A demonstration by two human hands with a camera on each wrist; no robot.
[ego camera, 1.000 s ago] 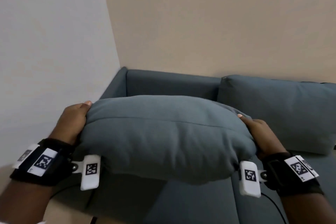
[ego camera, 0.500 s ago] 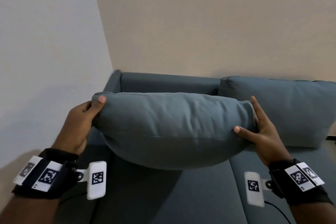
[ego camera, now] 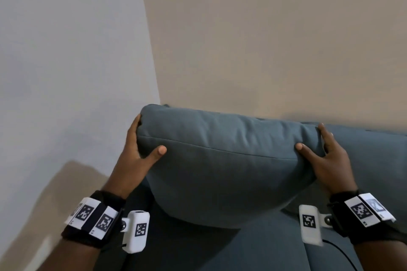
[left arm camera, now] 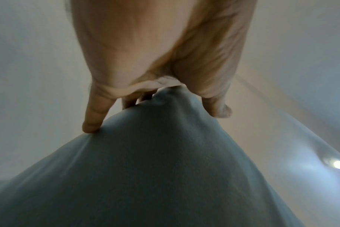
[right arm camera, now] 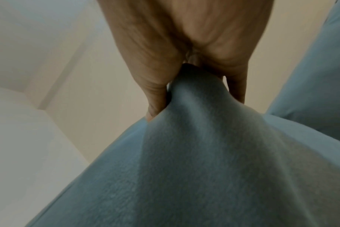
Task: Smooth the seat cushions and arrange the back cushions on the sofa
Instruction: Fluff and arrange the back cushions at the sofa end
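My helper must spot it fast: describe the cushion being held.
Find the blue-grey sofa in the wall corner. At its left end, a back cushion is gripped by the left hand and right hand. The neighbouring cushion is untouched.

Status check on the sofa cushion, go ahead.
Left hand and right hand grip the ends of the back cushion. Held above the seat, near the wall corner. Nothing in the way.
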